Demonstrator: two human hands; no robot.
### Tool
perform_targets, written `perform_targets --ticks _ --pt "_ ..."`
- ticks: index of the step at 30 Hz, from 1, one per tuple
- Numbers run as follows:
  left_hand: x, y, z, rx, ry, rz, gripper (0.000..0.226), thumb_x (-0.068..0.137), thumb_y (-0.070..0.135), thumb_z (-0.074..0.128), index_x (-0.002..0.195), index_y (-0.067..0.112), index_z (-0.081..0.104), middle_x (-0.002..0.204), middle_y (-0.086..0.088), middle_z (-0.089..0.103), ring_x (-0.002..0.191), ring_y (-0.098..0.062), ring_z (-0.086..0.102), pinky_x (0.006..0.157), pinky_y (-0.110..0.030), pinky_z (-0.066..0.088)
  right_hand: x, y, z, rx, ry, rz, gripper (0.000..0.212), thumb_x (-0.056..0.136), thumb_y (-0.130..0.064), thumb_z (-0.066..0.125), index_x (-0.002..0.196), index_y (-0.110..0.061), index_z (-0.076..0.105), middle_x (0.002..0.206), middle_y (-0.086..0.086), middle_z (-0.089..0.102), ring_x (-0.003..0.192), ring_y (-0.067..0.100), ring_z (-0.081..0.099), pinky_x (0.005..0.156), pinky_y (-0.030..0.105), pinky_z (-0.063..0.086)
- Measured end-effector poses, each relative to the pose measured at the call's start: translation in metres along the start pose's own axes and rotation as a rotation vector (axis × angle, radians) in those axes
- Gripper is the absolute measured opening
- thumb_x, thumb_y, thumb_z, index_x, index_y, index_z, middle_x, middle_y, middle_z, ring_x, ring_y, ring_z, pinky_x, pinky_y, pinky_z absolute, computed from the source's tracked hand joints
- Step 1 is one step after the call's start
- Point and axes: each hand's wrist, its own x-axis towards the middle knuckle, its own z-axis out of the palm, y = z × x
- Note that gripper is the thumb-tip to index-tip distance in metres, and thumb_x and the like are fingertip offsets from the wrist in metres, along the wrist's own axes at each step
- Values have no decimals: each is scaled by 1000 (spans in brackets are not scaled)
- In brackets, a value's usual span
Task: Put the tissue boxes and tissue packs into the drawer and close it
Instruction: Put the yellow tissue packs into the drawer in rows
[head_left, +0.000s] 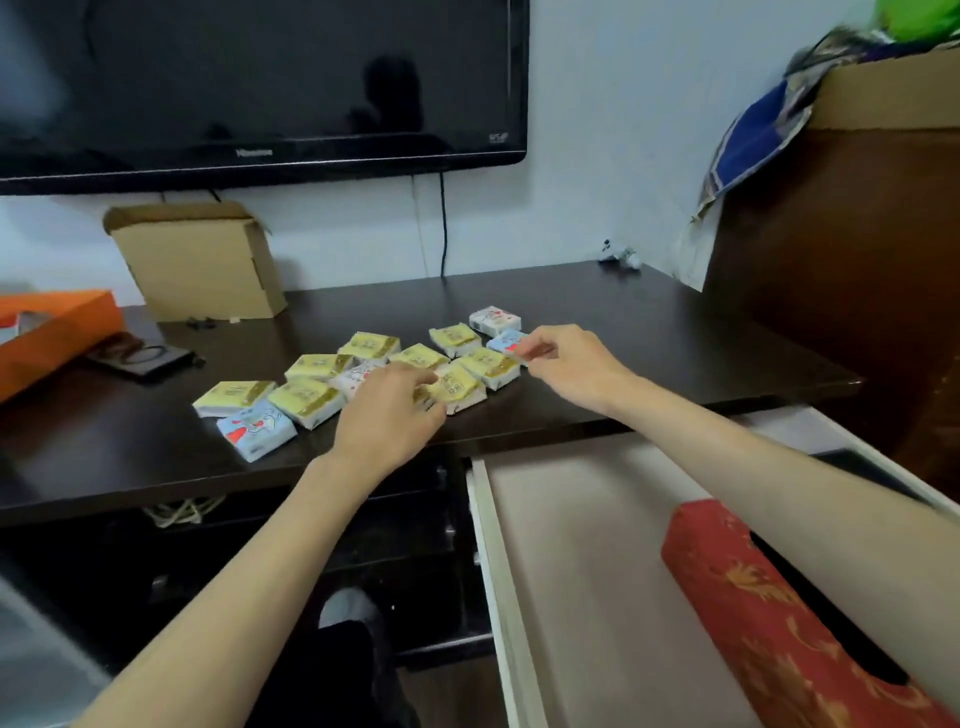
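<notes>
The tissue packs (363, 374) lie in a loose band across the dark desktop (649, 332), running from the near left toward the far right; most are yellow, a few pale blue or white with red print. Several in the middle are partly hidden behind the left hand (387, 410), so their number cannot be told. A red patterned tissue box (769, 623) lies in the open drawer (571, 571), its long axis running from the drawer's back toward the near right, where the frame cuts it off; the right forearm covers part of its top.

The left hand's fingers curl loosely over a yellow pack (460, 387), thumb at its near edge; whether it is actually gripped cannot be told. The right hand (566, 364) pinches the corner of a blue pack (506, 342) between thumb and forefinger, the pack resting on the desktop.

Behind stand a cardboard box (200, 260) and a television (260, 83); an orange box (47, 332) is cut off at the left.
</notes>
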Motion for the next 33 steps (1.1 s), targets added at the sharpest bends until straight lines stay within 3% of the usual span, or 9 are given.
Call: perform_targets --ticks 3,7,11,14,17,19,24,28,33 --pt "5 -21 7 57 50 54 44 87 38 64 127 19 64 130 -3 59 121 -24 49 94 -42 46 26 -2 17 -138 -58 -73 41 94 -1 53 125 -21 72 137 4 66 126 21 60 103 31 47" --pt "3 -38 8 107 11 80 51 87 47 61 133 23 60 134 1 58 124 -22 48 95 -39 46 43 1 31 -443 -155 -183 44 94 -13 58 137 -18 67 151 7 54 132 29 49 103 48 48" --pt "-4 -42 4 119 -4 143 47 88 45 62 129 22 64 134 2 58 124 -19 48 94 -36 44 34 11 30 -624 -195 -250 47 98 -23 54 144 -27 60 146 0 53 135 24 45 89 40 47" --pt "-8 -43 -3 76 -36 144 44 86 44 67 126 26 67 142 3 52 130 -17 42 98 -37 41 20 17 20 -682 -159 -304 36 96 -33 58 132 -28 66 132 -3 56 124 20 46 79 35 40" --pt "-9 -43 -10 48 -91 106 44 85 44 70 127 31 66 155 3 37 138 -21 35 107 -45 39 14 18 14 -623 -146 -293 27 91 -40 68 114 -27 68 123 -1 55 119 21 44 85 41 46" --pt "-8 -43 -12 22 -136 59 42 85 43 70 126 35 66 157 2 36 132 -26 44 104 -47 42 15 18 13 -514 -198 -258 24 88 -42 74 106 -28 65 124 1 54 121 23 42 92 36 40" --pt "-10 -47 -12 -37 -117 39 51 82 38 76 131 28 63 145 -3 52 124 -25 51 97 -34 41 17 22 9 -331 -268 -169 24 83 -43 80 95 -36 61 119 4 65 105 25 60 95 42 50" --pt "-13 -47 -9 -18 -103 -2 83 77 48 75 149 23 41 138 -9 52 121 -28 48 100 -40 41 13 26 4 -336 -249 -167 35 76 -47 87 96 -32 62 108 -5 56 97 20 58 80 29 46" --pt "-23 -28 -11 4 -41 63 80 79 51 72 146 18 43 138 -6 55 127 -27 45 102 -47 41 -23 31 -12 -145 -206 -156 56 71 -50 90 115 -36 58 122 -15 60 107 3 62 86 28 53"
